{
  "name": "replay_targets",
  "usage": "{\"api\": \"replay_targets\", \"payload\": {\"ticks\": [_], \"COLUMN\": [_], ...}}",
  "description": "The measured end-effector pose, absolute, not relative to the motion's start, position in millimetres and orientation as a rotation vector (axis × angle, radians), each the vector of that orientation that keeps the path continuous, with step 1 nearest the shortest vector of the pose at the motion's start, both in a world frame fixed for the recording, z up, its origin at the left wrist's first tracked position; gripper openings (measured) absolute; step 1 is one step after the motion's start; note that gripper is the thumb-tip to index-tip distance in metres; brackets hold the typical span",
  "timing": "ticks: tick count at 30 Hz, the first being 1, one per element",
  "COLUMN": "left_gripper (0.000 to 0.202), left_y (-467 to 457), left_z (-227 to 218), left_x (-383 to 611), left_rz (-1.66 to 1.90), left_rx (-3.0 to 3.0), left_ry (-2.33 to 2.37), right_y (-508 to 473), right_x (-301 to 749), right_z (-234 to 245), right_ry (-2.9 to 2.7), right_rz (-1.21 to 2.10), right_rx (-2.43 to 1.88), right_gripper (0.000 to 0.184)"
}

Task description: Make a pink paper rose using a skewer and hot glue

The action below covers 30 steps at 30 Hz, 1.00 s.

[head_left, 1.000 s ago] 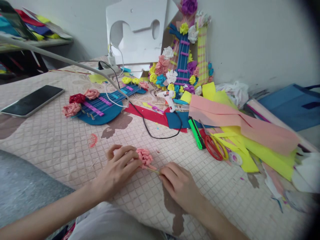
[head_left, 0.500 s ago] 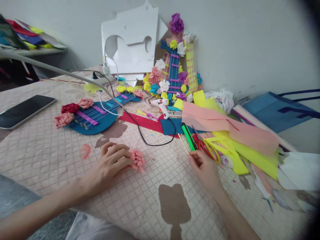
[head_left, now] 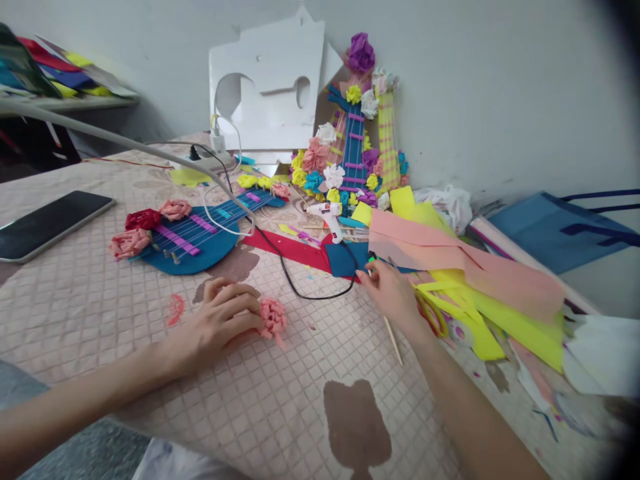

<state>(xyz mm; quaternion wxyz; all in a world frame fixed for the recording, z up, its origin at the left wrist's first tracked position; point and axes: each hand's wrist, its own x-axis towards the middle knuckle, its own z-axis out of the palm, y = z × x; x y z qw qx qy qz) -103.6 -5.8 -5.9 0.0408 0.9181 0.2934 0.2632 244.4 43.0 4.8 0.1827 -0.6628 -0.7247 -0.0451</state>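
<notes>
My left hand (head_left: 225, 317) rests on the table with its fingers bent and their tips against a pink crepe-paper flower (head_left: 273, 319). Over on the right, my right hand (head_left: 393, 293) curls its fingers over a green utility knife (head_left: 371, 257), most of which is hidden beneath it. A thin wooden stick (head_left: 394, 341) comes out from below that palm and slants towards me. Scissors with yellow-and-red handles (head_left: 434, 315) lie beside the right wrist. Just beyond the right fingertips are a black cable (head_left: 320, 297) and a white hot glue gun (head_left: 327, 217).
A blue paper guitar (head_left: 200, 250) with flowers lies at the left, near a phone (head_left: 55, 223). Pink paper (head_left: 425, 243) and yellow sheets (head_left: 520, 327) overlap at right. Decorated guitars (head_left: 355, 150) and a white cut-out board (head_left: 270, 87) lean on the wall. A white cable crosses the left side.
My right hand has moved forward and left, over the green utility knife. The wooden stick has shifted towards me and now lies under the palm. My left hand stays at the flower.
</notes>
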Motion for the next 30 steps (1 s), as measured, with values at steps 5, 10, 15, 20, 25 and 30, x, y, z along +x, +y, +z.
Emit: {"api": "replay_targets", "payload": {"ticks": [5, 10, 15, 20, 25, 30], "left_gripper": [0.018, 0.015, 0.014, 0.013, 0.015, 0.014], "left_y": [-6.7, -6.5, -6.1, -6.3, -6.7, -8.2], "left_z": [-6.2, -4.7, -5.3, -5.3, -4.7, -3.1], "left_x": [-104.3, -105.0, -105.0, -104.5, -103.6, -103.8], "left_rz": [0.791, 0.83, 0.879, 0.88, 0.897, 0.921], "left_rx": [2.806, 2.788, 2.74, 2.76, 2.752, 2.775], "left_ry": [0.863, 0.845, 0.832, 0.809, 0.826, 0.863], "right_y": [121.1, 180.0, 195.1, 143.8, 43.9, -25.5], "right_x": [225.4, 200.7, 187.9, 192.0, 200.6, 195.0], "right_z": [-0.2, -4.6, -4.0, 15.7, 48.1, 58.8], "right_ry": [-1.962, -1.899, -1.824, -1.723, -1.758, -1.973], "right_rz": [0.0, 0.087, 0.308, 0.428, 0.672, 0.849], "right_rx": [-1.733, -1.747, -1.721, -1.576, -1.484, -1.409], "right_gripper": [0.043, 0.045, 0.028, 0.039, 0.033, 0.017]}}
